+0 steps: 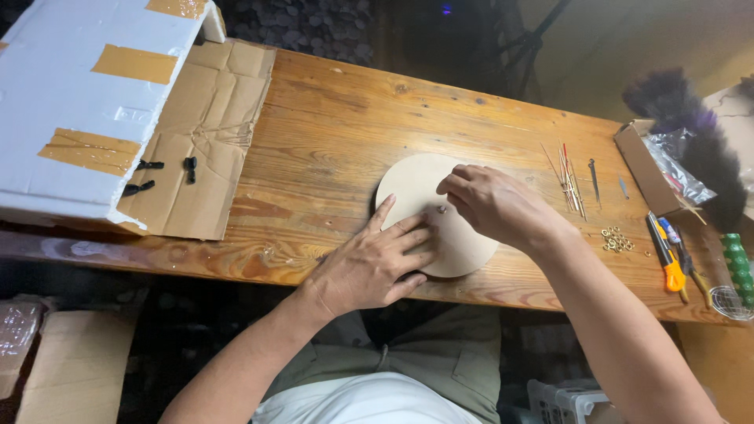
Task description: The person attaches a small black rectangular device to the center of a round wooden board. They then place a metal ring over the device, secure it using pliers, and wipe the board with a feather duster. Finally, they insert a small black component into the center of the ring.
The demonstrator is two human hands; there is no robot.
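Lying flat under both hands (428, 235), round wooden disc (416, 188)

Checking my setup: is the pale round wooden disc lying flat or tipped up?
Flat: the pale round wooden disc rests on the wooden table, left hand pressing it.

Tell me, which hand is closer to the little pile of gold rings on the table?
Right. The right hand is on the round wooden disc, just left of the gold rings. The left hand presses the disc's near edge, farther left of them.
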